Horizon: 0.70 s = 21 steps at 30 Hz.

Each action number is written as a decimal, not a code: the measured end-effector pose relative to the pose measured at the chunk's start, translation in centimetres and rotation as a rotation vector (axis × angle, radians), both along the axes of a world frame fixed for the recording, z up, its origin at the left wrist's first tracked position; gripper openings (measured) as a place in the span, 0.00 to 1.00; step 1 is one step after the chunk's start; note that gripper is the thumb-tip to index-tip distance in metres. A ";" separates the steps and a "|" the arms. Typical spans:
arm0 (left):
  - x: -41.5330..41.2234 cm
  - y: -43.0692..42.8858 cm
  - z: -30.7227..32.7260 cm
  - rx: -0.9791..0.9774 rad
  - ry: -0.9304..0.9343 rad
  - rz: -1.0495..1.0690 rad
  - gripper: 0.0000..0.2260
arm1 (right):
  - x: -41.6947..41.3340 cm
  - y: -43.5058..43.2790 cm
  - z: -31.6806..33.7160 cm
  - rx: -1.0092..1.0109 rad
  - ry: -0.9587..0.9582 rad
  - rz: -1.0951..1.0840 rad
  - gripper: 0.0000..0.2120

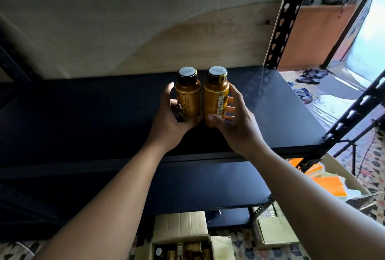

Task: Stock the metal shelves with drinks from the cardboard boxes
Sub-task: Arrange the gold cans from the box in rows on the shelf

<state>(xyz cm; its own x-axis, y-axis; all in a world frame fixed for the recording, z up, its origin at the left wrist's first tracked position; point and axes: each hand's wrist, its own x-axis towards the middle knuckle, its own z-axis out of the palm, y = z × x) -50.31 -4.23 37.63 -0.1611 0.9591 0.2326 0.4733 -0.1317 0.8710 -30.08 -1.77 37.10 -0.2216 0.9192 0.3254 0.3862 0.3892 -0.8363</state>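
Two amber drink bottles with white caps stand side by side, touching, over the dark metal shelf [87, 118]. My left hand [168, 122] grips the left bottle [188, 97] from its left side. My right hand [235, 118] grips the right bottle [215, 101], thumb across its front label. Whether the bottles' bases rest on the shelf surface is hidden by my hands. Below, on the floor, an open cardboard box [183, 239] holds several more amber bottles.
A black perforated upright post [281, 22] rises at the shelf's right back corner, with a diagonal brace [352, 113] on the right. A lower shelf [198, 189] lies beneath. Another cardboard box [275, 230] and orange packs [331, 186] sit at the lower right.
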 end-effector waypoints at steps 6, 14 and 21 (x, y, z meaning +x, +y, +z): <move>0.1 -0.1 -0.2 0.014 -0.021 -0.058 0.46 | -0.1 0.2 -0.4 0.024 -0.053 -0.033 0.42; 0.1 -0.4 -0.3 0.028 0.008 -0.051 0.40 | 0.1 0.2 -0.2 -0.026 -0.030 -0.015 0.45; 0.3 -0.8 -0.1 0.024 -0.021 -0.040 0.35 | 0.3 0.3 -0.1 -0.041 -0.023 -0.001 0.46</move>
